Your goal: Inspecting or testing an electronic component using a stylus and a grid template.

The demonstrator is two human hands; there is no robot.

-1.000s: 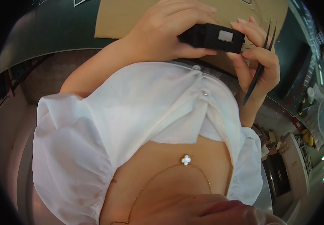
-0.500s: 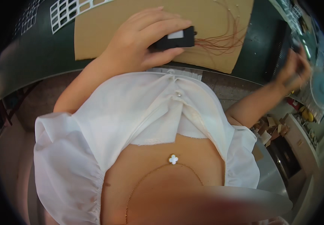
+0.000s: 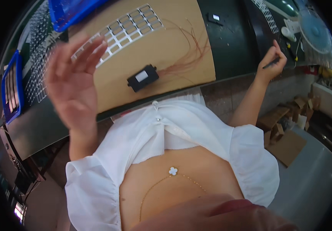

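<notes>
- The left hand (image 3: pixel 73 82) hovers with fingers spread wide, left of the black box (image 3: pixel 143 77), nearer to it.
- The box's long axis runs left-right, slightly tilted.
- The right hand (image 3: pixel 270 64), far right of the box, pinches thin dark tweezers (image 3: pixel 270 62).

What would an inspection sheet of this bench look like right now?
Surface: dark green bench with a brown cardboard sheet on it.
Job's things: small black box with a white label lies on the cardboard, untouched.
Clutter: white grid sheets, blue trays.
Grips: left hand raised, open, empty; right hand pinches a thin dark tool.
Cables: fine reddish wires trail from the box.
Surroundings: small fan, cardboard boxes on the floor.
</notes>
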